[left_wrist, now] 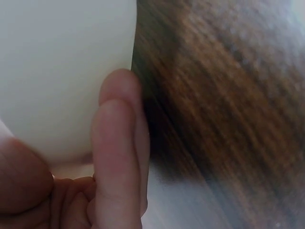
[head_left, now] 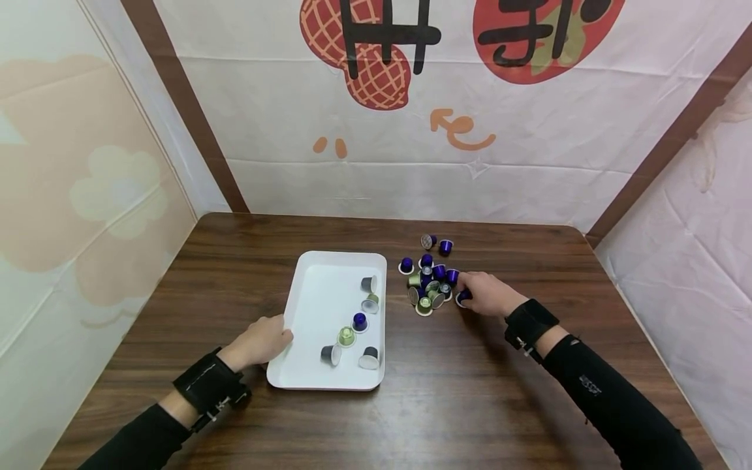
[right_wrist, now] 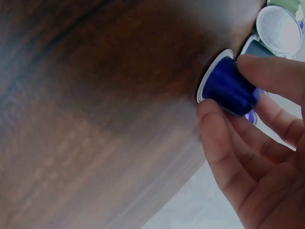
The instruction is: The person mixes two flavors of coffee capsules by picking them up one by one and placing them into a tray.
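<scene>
A white tray (head_left: 314,287) lies on the table, and my left hand (head_left: 263,341) grips its left edge. In the left wrist view, fingers (left_wrist: 114,148) curl at the side of the tray (left_wrist: 62,62). My right hand (head_left: 489,295) is at the right side of a pile of coffee capsules (head_left: 431,281). Between its thumb and fingers it pinches a dark blue coffee capsule (right_wrist: 228,86), tilted on its side with the pale rim toward the table. Inside the tray are a green capsule (head_left: 346,336), a blue capsule (head_left: 360,320) and several others.
Two capsules, one a blue capsule (head_left: 446,247), lie behind the pile. The brown wooden table (head_left: 446,405) meets a printed white cloth (head_left: 399,189) at its back edge, with more cloth on both sides.
</scene>
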`<act>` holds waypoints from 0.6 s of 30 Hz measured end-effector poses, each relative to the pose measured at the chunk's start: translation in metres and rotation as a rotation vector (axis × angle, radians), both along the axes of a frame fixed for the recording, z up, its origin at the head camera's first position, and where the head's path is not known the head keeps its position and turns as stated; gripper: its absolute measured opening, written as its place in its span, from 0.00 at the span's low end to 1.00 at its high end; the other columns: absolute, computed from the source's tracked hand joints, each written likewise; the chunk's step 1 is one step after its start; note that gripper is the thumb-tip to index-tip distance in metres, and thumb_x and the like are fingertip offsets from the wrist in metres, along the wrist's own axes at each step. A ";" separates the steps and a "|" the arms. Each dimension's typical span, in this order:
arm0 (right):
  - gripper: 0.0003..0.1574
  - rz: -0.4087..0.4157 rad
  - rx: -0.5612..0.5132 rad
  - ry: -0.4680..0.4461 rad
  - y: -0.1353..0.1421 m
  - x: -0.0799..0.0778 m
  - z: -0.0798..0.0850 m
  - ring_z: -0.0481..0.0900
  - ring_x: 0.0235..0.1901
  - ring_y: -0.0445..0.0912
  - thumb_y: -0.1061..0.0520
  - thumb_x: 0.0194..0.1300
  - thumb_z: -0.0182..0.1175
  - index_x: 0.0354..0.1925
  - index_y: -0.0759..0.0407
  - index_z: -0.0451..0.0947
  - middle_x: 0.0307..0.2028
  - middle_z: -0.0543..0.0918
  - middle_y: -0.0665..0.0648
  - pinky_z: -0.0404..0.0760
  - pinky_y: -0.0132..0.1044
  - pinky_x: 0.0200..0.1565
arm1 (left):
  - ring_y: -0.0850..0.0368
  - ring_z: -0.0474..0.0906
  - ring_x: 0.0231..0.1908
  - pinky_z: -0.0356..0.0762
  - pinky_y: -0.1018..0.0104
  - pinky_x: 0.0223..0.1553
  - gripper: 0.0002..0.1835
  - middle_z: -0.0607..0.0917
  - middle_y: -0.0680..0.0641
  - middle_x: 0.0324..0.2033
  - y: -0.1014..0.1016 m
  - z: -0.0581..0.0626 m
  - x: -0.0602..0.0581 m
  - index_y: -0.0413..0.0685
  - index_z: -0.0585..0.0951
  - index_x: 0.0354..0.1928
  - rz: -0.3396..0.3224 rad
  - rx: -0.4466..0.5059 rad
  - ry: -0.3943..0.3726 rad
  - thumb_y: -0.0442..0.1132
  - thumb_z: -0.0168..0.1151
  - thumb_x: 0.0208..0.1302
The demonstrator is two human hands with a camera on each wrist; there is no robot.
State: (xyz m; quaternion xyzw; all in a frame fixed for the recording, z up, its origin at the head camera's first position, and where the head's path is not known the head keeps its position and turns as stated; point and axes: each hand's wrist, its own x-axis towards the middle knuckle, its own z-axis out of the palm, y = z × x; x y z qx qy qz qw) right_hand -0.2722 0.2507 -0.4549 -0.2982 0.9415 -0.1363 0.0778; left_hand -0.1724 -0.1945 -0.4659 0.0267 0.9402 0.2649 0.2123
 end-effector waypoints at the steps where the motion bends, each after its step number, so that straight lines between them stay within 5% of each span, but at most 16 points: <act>1: 0.11 -0.004 0.006 -0.001 0.000 0.000 -0.002 0.71 0.29 0.45 0.62 0.56 0.66 0.35 0.59 0.72 0.31 0.75 0.53 0.72 0.41 0.33 | 0.55 0.73 0.18 0.69 0.65 0.18 0.20 0.75 0.44 0.22 0.000 0.000 0.000 0.26 0.68 0.55 -0.002 0.002 0.000 0.37 0.44 0.67; 8: 0.10 0.002 0.020 -0.014 -0.005 0.007 -0.001 0.71 0.30 0.45 0.62 0.57 0.64 0.38 0.60 0.74 0.36 0.75 0.55 0.73 0.41 0.34 | 0.55 0.72 0.17 0.68 0.66 0.17 0.20 0.73 0.44 0.22 -0.004 0.002 0.004 0.24 0.68 0.53 -0.005 -0.021 -0.002 0.36 0.44 0.67; 18: 0.10 0.033 -0.043 0.052 -0.027 0.017 0.036 0.71 0.29 0.44 0.62 0.58 0.60 0.41 0.60 0.75 0.38 0.72 0.55 0.72 0.37 0.32 | 0.55 0.75 0.19 0.72 0.65 0.18 0.20 0.76 0.44 0.25 -0.001 0.003 0.002 0.24 0.68 0.53 -0.006 0.013 -0.001 0.36 0.44 0.67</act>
